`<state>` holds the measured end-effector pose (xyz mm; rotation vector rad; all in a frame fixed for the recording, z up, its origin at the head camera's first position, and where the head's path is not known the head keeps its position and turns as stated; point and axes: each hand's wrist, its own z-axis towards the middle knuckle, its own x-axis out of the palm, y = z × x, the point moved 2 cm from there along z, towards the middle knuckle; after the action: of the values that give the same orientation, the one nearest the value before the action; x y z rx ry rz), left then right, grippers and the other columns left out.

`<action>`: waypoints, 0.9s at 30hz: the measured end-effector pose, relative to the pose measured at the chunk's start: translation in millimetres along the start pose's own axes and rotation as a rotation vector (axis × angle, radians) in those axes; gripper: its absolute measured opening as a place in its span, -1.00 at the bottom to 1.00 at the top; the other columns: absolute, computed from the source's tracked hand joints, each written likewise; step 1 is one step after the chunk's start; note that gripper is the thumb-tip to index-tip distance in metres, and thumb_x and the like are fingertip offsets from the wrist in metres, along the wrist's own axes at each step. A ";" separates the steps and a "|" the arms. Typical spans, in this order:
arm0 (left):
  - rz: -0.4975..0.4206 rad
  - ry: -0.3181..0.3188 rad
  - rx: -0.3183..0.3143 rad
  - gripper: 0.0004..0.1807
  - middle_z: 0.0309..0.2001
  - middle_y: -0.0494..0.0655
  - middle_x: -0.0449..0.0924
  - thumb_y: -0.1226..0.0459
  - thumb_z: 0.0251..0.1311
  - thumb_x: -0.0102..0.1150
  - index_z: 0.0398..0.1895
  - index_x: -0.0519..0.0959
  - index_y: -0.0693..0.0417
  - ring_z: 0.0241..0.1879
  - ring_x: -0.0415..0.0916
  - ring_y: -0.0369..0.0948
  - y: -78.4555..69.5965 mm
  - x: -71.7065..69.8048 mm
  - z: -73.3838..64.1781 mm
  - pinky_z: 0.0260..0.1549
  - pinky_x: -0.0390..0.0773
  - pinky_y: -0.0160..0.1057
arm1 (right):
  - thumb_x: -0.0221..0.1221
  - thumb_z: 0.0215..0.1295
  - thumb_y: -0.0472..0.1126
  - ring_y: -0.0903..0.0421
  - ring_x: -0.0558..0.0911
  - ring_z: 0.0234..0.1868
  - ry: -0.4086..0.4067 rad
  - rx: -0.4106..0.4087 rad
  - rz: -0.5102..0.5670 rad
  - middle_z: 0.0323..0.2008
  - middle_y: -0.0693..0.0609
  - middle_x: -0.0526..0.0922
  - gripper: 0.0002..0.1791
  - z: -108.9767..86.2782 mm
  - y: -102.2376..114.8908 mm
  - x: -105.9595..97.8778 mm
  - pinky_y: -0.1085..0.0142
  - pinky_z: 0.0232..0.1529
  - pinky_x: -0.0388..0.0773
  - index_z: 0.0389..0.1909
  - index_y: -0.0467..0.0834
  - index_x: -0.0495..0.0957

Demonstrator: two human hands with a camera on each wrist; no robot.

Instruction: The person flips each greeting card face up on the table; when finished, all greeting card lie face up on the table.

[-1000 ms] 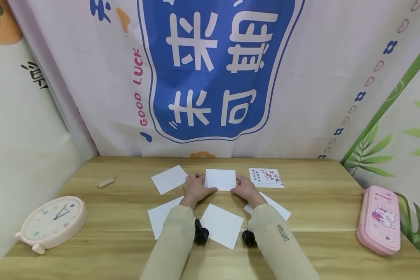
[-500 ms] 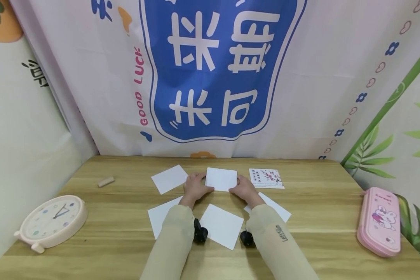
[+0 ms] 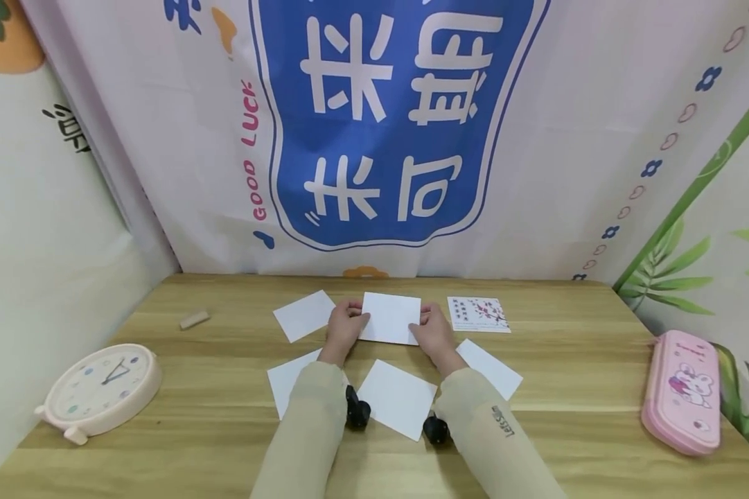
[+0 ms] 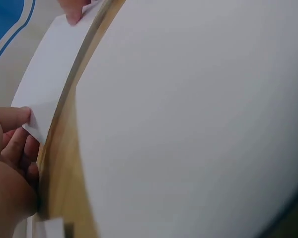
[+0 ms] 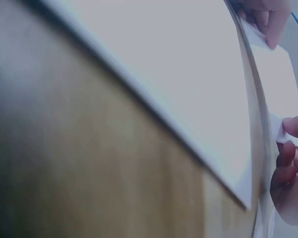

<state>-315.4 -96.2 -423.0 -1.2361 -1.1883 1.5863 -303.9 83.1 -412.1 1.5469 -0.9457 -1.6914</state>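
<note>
A blank white card (image 3: pixel 391 319) is held up at the middle back of the table, its face toward the head camera. My left hand (image 3: pixel 343 329) pinches its left edge, thumb on the front and fingers behind. At the right edge my right hand (image 3: pixel 435 334) pinches it the same way. The left wrist view shows the card (image 4: pixel 47 74) between both hands, with a large white card close below. In the right wrist view the thumb of my right hand (image 5: pixel 294 183) presses on the card's lower corner. The card's back is hidden.
Around the hands lie white cards at back left (image 3: pixel 304 316), front left (image 3: pixel 287 380), front middle (image 3: pixel 399 398) and right (image 3: pixel 489 367). A printed blossom card (image 3: pixel 479 315) lies back right. A clock (image 3: pixel 100 391) and small tan stick (image 3: pixel 194 319) are left, a pink case (image 3: pixel 682 391) right.
The card has risen slightly toward the head camera and looks larger. Both thumbs have shifted from its lower corners up onto its front face near the side edges.
</note>
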 end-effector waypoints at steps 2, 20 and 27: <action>-0.077 -0.021 -0.010 -0.82 -0.43 0.02 0.49 0.43 -0.07 0.16 -0.35 0.46 0.30 -0.37 0.42 -0.16 -0.4 -3.2 0.7 -0.33 0.39 -0.27 | 0.15 -0.02 -0.31 0.06 0.45 -0.37 -0.008 0.007 0.043 -0.43 -0.03 0.48 -0.63 -1.4 1.9 -1.2 0.24 -0.30 0.36 -0.15 -0.27 0.33; -0.245 0.024 -0.027 -0.76 -0.47 -0.09 0.52 0.32 -0.04 0.22 -0.33 0.57 0.33 -0.50 0.38 -0.29 -50.5 -27.0 -20.4 -0.42 0.44 -0.28 | 0.13 0.08 -0.32 0.23 0.30 -0.65 -0.063 0.076 0.515 -0.56 0.03 0.40 -0.81 -11.1 29.8 -31.5 0.43 -0.62 0.26 -0.33 -0.38 0.50; -0.258 0.052 0.048 -0.73 -0.63 -0.05 0.50 0.25 0.01 0.18 -0.33 0.57 0.34 -0.67 0.39 -0.29 -54.9 -27.5 -35.4 -0.68 0.35 -0.43 | 0.03 0.19 -0.26 0.29 0.31 -0.76 0.003 0.148 0.746 -0.69 0.08 0.46 -0.82 -22.0 30.2 -36.0 0.52 -0.75 0.17 -0.31 -0.33 0.44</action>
<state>-272.9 -101.1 -366.5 -1.0410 -1.2169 1.3764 -278.8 95.7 -368.5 1.0691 -1.4447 -1.0995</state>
